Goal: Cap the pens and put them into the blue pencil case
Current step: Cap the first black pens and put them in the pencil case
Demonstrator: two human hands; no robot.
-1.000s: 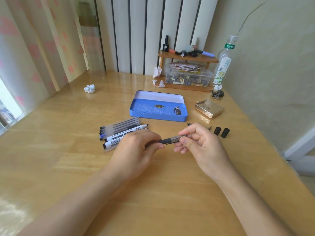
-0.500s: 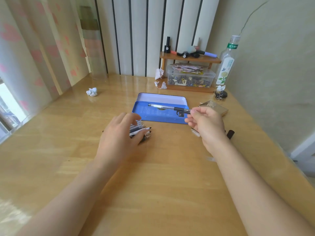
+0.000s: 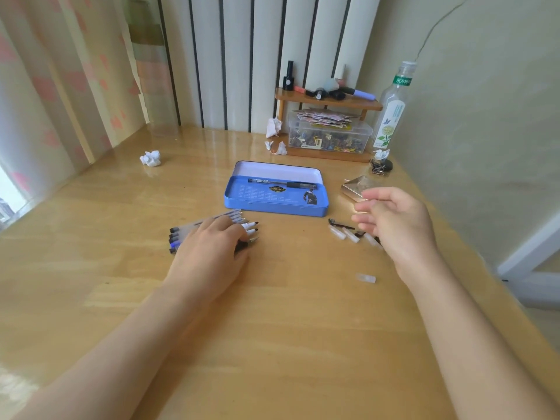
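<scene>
The blue pencil case (image 3: 272,209) lies open in the middle of the desk, with one capped black pen (image 3: 281,184) inside along its far wall. Several uncapped pens (image 3: 181,234) lie side by side in front of the case to the left. My left hand (image 3: 212,250) rests palm down on them with its fingers curled over their tip ends. Its grip is hidden. My right hand (image 3: 394,219) hovers open and empty, right of the case, above several loose caps (image 3: 342,233). One clear cap (image 3: 366,278) lies apart, nearer to me.
A small gold box (image 3: 353,186) sits right of the case. At the back right stand a wooden shelf (image 3: 327,100), a clear storage box (image 3: 330,136) and a bottle (image 3: 392,116). Crumpled paper (image 3: 150,159) lies at the far left. The desk's edge runs close on the right.
My hands held a pen together, then my right hand carried it over the case and let it go inside. That hand has drawn back open. My left hand moved onto the pile of pens.
</scene>
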